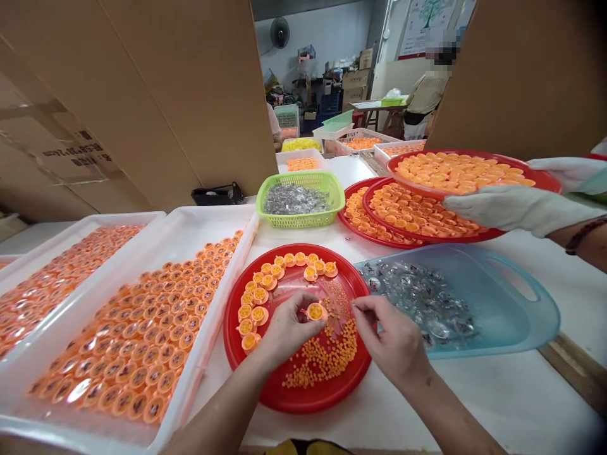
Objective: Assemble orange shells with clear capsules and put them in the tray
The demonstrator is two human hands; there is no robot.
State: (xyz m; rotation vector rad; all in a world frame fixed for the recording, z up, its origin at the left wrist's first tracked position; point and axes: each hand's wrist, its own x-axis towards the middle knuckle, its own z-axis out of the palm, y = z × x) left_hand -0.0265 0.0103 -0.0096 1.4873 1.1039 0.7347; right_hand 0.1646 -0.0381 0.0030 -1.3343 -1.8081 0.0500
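Between the thumb and fingers of my left hand (pixel 291 325) is a small orange cup (pixel 316 311) with yellow bits inside. To its right, my right hand (pixel 396 338) is in a pinch; whatever its fingertips hold is too small to make out. Both hands are over a round red tray (pixel 303 404). Similar filled orange cups (pixel 260 296) line the tray's left and far rim. Loose yellow-orange beads (pixel 327 357) are spread over its near right part, and finer grains lie farther back.
Left are white trays (pixel 208 218) of orange cups with clear tops. A green basket (pixel 301 220) and a blue tub (pixel 516 322) hold clear pieces. At right, another person's gloved hands (pixel 512 208) hold a red tray (pixel 545 180) of orange pieces above other filled red trays. Cardboard sheets (pixel 156 95) flank the table.
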